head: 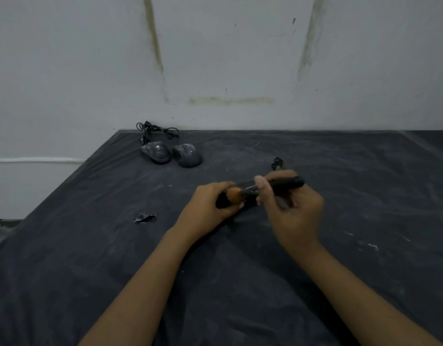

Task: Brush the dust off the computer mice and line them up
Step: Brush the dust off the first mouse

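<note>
At mid-worktop, the left hand grips a dark mouse; the right hand pinches a brush, orange bristles on it. Well apart, far left, a dusty mouse lies just beside a second dusty mouse.

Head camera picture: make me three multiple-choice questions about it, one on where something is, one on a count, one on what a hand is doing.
1. Where do the dusty mice lie?
A. Far left of the table, near the wall
B. At the right edge
C. On the floor

2. How many mice lie untouched?
A. One
B. Two
C. Four

3. What is the right hand doing?
A. Lying flat
B. Pointing upward
C. Gripping the brush

Answers: 1 A, they sit beside their cables by the wall; 2 B, two lie side by side; 3 C, its fingers curl round the handle.
</note>
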